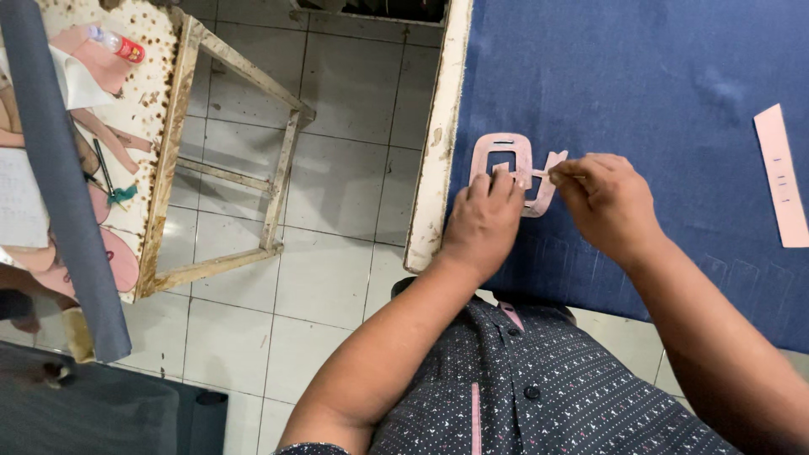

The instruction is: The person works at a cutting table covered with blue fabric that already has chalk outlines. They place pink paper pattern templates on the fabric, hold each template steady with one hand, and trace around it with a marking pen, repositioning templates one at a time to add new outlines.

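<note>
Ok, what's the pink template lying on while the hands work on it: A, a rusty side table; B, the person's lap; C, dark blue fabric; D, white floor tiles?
C: the pink template lies flat on the dark blue fabric, with the left hand pressing it down and the right hand at its edge.

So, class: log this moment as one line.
left hand: pressing pink template | right hand: marking along template edge | surface: blue cloth

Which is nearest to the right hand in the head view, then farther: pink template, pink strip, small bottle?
From the right hand:
1. Pink template, just left of it on the blue cloth, touching the fingertips.
2. Pink strip, at the cloth's right edge.
3. Small bottle, far left on the other table.
</note>
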### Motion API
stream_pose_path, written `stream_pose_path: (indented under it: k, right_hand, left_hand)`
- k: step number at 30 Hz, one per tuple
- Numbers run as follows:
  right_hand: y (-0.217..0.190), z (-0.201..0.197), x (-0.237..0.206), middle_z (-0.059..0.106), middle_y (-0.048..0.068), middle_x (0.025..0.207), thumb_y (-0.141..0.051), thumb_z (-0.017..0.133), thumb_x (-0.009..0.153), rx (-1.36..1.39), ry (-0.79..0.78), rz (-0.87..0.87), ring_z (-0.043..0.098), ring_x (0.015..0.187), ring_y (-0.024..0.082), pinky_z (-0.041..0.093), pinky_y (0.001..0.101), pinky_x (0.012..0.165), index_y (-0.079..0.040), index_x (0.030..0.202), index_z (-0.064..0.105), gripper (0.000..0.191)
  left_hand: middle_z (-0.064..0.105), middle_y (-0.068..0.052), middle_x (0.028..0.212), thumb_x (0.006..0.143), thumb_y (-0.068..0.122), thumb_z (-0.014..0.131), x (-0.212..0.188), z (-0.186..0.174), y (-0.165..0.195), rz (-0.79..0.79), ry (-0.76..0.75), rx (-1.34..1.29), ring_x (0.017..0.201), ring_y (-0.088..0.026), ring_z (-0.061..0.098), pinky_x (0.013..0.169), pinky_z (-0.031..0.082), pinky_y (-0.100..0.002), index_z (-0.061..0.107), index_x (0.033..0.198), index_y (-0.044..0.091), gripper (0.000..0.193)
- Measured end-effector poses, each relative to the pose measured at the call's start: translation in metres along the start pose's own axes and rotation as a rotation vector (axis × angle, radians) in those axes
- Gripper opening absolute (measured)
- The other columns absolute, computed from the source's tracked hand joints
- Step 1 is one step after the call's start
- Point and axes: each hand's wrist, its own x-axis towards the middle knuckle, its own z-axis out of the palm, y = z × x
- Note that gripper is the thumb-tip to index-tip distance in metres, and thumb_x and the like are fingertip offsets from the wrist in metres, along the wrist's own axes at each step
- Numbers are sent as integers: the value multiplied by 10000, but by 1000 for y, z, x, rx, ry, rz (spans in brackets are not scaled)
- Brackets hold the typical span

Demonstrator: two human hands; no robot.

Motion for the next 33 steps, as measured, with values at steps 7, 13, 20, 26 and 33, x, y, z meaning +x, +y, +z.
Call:
stream_pose_path:
  k: [7,13,20,26,33]
  right_hand:
    - [-6,5,-11,718,91,936,-90,718,957,23,-2,-29,686,939,300,529,413,913,-62,1009,725,59]
    - [-6,6,-21,754,79,1032,-111,714,966,8,16,-65,704,1030,301,533,425,1015,-64,1019,719,71]
    - [-10,15,-22,761,74,1047,-120,710,970,21,16,-54,704,1058,301,527,438,1042,-68,1027,720,78]
    - [-20,18,-17,749,88,1032,-108,712,957,68,3,-63,697,1071,322,523,433,1000,-64,1032,718,87]
    - [-22,18,6,735,91,977,-109,719,970,-59,51,-136,695,964,298,526,445,975,-66,1004,713,56]
  left_hand:
    - [603,-100,1328,924,125,623,1,-8,-12,-67,18,-162,1201,-315,591,1013,509,-424,654,1173,48,262]
    - [555,-147,1424,835,149,767,9,-21,-18,-148,-53,-312,1176,-351,590,1014,502,-438,650,1097,28,311]
    - [489,-202,1455,819,138,757,12,-26,-23,-193,-49,-376,1180,-387,606,982,511,-463,699,933,22,174]
    - [484,-170,1498,905,46,590,10,-25,-32,-142,-20,-379,1227,-357,563,1030,506,-449,753,1022,64,201]
    - [589,6,1409,914,137,617,14,-38,-40,-170,-120,-184,1161,-275,584,956,484,-441,749,1015,178,171]
